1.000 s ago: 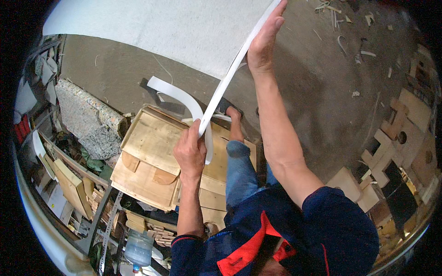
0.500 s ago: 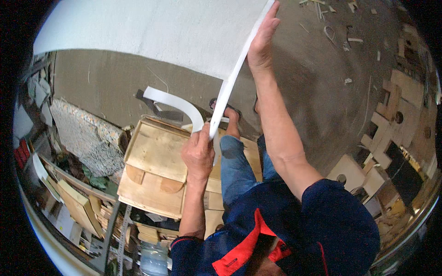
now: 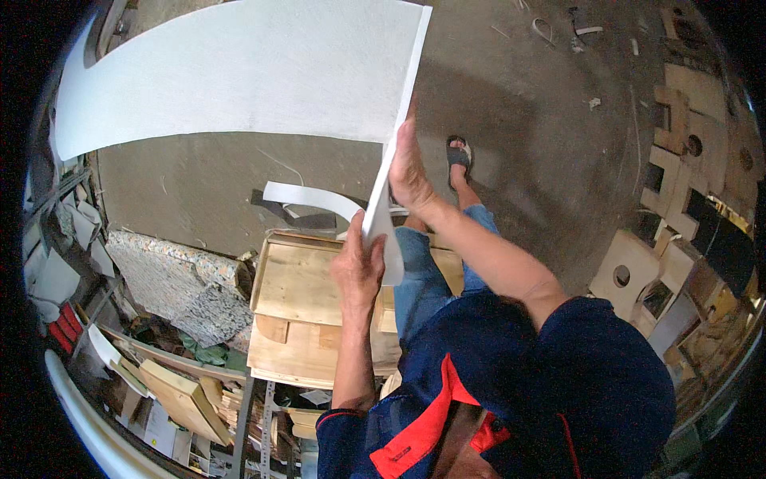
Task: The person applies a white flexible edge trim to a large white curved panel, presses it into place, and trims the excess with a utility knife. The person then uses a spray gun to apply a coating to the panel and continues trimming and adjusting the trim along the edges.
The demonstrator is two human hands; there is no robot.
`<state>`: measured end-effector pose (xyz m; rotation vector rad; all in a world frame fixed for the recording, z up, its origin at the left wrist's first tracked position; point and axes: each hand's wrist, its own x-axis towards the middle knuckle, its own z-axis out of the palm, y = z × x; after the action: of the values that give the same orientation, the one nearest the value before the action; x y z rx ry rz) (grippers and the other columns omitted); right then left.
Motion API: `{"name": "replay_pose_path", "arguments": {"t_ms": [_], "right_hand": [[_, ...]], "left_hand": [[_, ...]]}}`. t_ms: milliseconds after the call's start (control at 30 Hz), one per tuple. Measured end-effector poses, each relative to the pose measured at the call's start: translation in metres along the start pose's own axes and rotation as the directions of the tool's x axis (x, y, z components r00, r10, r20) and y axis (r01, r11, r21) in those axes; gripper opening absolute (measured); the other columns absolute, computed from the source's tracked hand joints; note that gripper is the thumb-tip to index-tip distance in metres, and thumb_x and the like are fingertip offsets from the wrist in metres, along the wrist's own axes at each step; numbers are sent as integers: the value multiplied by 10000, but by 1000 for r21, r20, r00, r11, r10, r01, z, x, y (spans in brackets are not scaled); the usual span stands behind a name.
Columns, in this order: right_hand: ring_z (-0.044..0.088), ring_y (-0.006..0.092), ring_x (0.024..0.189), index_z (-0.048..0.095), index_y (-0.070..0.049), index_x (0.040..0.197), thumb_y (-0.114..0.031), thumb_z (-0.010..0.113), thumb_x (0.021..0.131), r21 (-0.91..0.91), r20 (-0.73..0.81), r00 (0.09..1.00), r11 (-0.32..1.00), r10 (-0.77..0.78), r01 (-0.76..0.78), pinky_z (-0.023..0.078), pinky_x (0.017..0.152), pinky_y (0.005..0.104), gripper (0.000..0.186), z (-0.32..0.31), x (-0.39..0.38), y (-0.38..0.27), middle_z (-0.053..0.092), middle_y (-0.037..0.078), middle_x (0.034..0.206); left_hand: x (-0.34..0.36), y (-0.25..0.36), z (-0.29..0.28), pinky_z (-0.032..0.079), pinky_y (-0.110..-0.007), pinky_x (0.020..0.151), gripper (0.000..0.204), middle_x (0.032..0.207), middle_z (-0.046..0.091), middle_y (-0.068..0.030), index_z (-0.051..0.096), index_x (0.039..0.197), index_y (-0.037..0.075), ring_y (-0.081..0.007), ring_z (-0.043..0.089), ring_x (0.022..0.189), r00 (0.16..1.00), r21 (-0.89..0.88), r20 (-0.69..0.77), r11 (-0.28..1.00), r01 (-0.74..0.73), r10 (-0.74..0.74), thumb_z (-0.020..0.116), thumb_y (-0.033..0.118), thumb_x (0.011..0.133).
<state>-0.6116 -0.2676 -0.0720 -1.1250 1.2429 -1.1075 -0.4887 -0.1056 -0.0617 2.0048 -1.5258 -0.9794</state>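
A large white sheet-like panel (image 3: 239,72) stretches across the upper left, its right edge faced with a narrow white strip (image 3: 413,68). My left hand (image 3: 358,263) is closed on the strip's loose lower part, thumb and fingers pinching it below the panel's corner. Farther up, my right hand (image 3: 408,172) lies with its palm against the strip's right side, fingers extended along the edge and partly hidden. From my left hand the strip's free end hangs in a loop beside my knee. Another curved white length (image 3: 311,194) extends to the left, possibly the same strip.
A wooden box-like stool (image 3: 299,279) stands below my left hand. Speckled foam slabs (image 3: 179,275) lie left of it, near shelving with wood offcuts (image 3: 183,399). Cut wooden panels with holes (image 3: 626,271) are at the right. Strip scraps (image 3: 589,30) litter the concrete floor.
My right hand has slid down the strip toward my left hand. The panel sits lower in view, showing its top corner. A sandalled foot now shows further right.
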Motion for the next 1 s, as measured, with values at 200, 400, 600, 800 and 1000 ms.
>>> {"name": "replay_pose_path", "arguments": {"t_ms": [200,400,600,800,1000], "right_hand": [[292,267,1454,219,-9,1571,-774,148,967,311,-9,996,947,83,-76,224,1214,410,977,-23,37,-14,317,196,1571],[305,297,1458,233,75,1533,-855,241,903,384,44,986,909,160,-164,251,1205,429,1124,-25,42,-11,411,226,1500],[219,244,1504,181,-1,1586,-843,251,912,420,-13,976,887,218,-193,208,1221,394,1081,-17,46,-5,203,157,1651],[356,242,1439,278,-18,1568,-821,237,933,484,-146,956,862,253,-154,248,1201,382,1025,-7,36,-15,399,119,1568],[421,247,1398,308,25,1538,-849,213,911,524,-381,841,839,383,-144,305,1174,383,1080,22,20,-22,450,162,1518]], "left_hand": [[-43,-26,-29,540,-333,787,471,996,724,-134,586,1285,-5,-172,676,901,794,-364,591,831,420,-143,760,94,858],[-36,-23,-126,554,-377,738,405,1016,721,-174,571,1243,35,-275,708,886,828,-215,555,948,234,-78,728,120,879],[21,-25,-188,523,-510,668,265,912,679,-171,572,1129,105,-407,678,792,854,343,520,907,-245,34,678,159,892],[88,-49,-225,536,-502,572,161,825,637,-137,541,1101,135,-370,679,715,779,379,610,811,-446,143,600,199,965],[154,-62,-252,507,-467,556,162,807,640,-126,569,1098,113,-340,657,658,585,117,727,774,-622,360,615,184,959]]}}
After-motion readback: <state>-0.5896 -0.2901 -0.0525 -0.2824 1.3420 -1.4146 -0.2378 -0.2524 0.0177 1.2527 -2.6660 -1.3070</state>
